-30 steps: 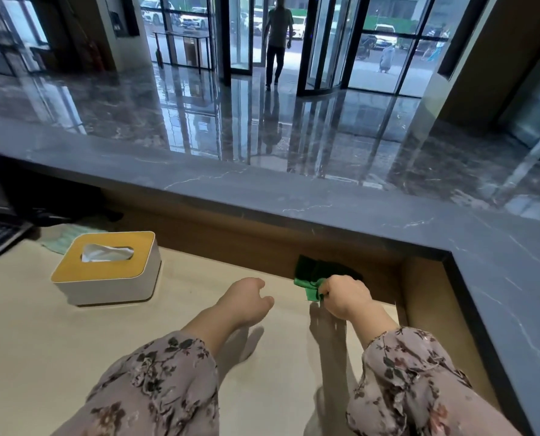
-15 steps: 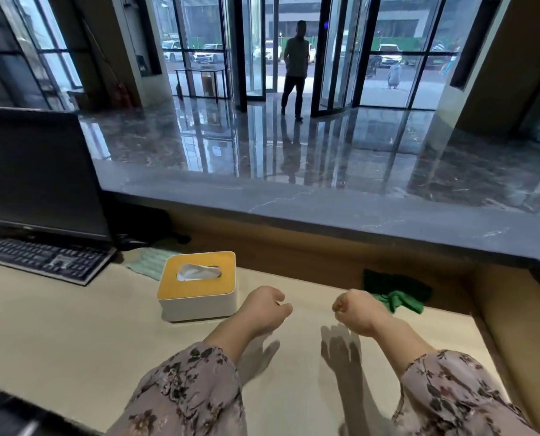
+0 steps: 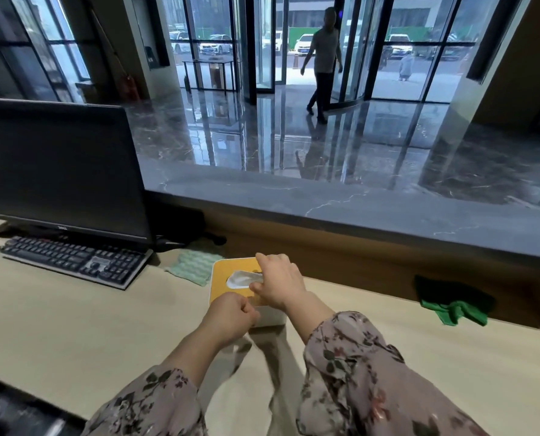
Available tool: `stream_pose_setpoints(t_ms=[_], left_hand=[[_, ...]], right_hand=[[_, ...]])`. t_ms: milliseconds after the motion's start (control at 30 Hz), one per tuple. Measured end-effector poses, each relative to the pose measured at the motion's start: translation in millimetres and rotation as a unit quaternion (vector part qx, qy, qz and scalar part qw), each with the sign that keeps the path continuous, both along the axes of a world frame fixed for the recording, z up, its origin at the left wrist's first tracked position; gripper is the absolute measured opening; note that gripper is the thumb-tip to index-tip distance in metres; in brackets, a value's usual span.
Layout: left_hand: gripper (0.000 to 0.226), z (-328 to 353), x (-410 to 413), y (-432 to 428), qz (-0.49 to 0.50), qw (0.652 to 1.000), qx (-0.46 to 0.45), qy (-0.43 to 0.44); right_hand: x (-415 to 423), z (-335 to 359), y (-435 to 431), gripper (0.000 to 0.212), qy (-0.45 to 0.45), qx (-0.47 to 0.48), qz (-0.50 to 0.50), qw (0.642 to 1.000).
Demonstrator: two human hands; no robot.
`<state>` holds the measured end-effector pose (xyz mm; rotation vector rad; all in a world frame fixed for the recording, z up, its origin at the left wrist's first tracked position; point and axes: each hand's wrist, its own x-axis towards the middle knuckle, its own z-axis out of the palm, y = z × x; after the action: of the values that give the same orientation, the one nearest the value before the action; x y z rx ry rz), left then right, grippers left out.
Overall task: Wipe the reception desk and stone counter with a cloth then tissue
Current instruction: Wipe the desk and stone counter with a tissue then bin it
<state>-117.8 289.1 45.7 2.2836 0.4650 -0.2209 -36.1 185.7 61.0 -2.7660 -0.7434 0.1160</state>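
A white tissue box with a yellow lid stands on the beige reception desk. A white tissue pokes out of its slot. My right hand is over the lid, its fingertips pinching the tissue's right end. Just below it, my left hand is curled in a fist at the box's near edge and holds nothing. The dark green cloth lies crumpled on the desk to the right, against the wooden riser. The grey stone counter runs along behind.
A black monitor and keyboard stand at the left. A pale green cloth lies between the keyboard and the tissue box. A person walks in the lobby beyond the counter.
My right hand let go of the green cloth, which stays by the riser, and crossed left onto the tissue box. My left hand followed to the box's near edge. The view swung left.
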Motion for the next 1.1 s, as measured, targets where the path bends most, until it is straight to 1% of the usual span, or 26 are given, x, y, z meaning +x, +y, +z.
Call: stream_pose_setpoints(t_ms=[133, 200, 300, 467, 500, 533, 600, 667, 700, 733, 767, 833, 933, 1000, 1100], left_hand=[[0.027, -5, 5, 12, 0.005, 1.000, -0.009, -0.013], [0.025, -5, 9, 17, 0.010, 1.000, -0.010, -0.026], [0.030, -1, 15, 21, 0.028, 0.998, -0.005, -0.056], [0.018, 10, 25, 29, 0.090, 0.992, -0.002, -0.091], [0.021, 13, 27, 30, 0.099, 0.991, 0.013, -0.089], [0.030, 17, 29, 30, 0.104, 0.990, 0.038, -0.085], [0.057, 21, 33, 30, 0.108, 0.987, 0.091, -0.079], [0.084, 25, 36, 28, 0.107, 0.984, 0.116, -0.079], [0.093, 26, 38, 28, 0.102, 0.985, 0.118, -0.075], [0.098, 27, 40, 27, 0.096, 0.986, 0.121, -0.068], [0.098, 27, 43, 26, 0.090, 0.987, 0.120, -0.064], [0.086, 24, 48, 26, 0.080, 0.990, 0.106, -0.052], [0.053, 19, 52, 24, 0.079, 0.995, 0.049, -0.040], [0.037, 14, 51, 22, 0.074, 0.997, 0.018, -0.035], [0.030, 2, 46, 16, 0.066, 0.997, -0.044, -0.015]], right_hand=[[17, -14, 11, 0.029, 0.026, -0.032, -0.027, 0.999], [22, -14, 11, 0.024, 0.047, -0.008, -0.053, 0.997], [27, -1, 10, 0.023, 0.057, 0.043, -0.069, 0.995], [37, 32, 5, 0.020, 0.022, 0.096, -0.074, 0.992], [39, 36, 4, 0.019, 0.022, 0.105, -0.074, 0.991], [41, 41, 3, 0.017, 0.024, 0.110, -0.072, 0.991], [42, 47, 1, 0.016, 0.028, 0.106, -0.058, 0.992], [39, 52, -1, 0.016, 0.021, 0.101, -0.047, 0.994], [38, 54, -3, 0.017, 0.013, 0.099, -0.044, 0.994], [36, 55, -5, 0.018, 0.005, 0.098, -0.042, 0.994], [35, 57, -8, 0.018, -0.001, 0.098, -0.042, 0.994], [33, 59, -11, 0.018, -0.007, 0.103, -0.045, 0.994], [31, 64, -17, 0.018, -0.008, 0.104, -0.047, 0.993], [28, 67, -20, 0.018, -0.006, 0.099, -0.043, 0.994], [27, 71, -21, 0.017, -0.010, 0.111, -0.042, 0.993]])
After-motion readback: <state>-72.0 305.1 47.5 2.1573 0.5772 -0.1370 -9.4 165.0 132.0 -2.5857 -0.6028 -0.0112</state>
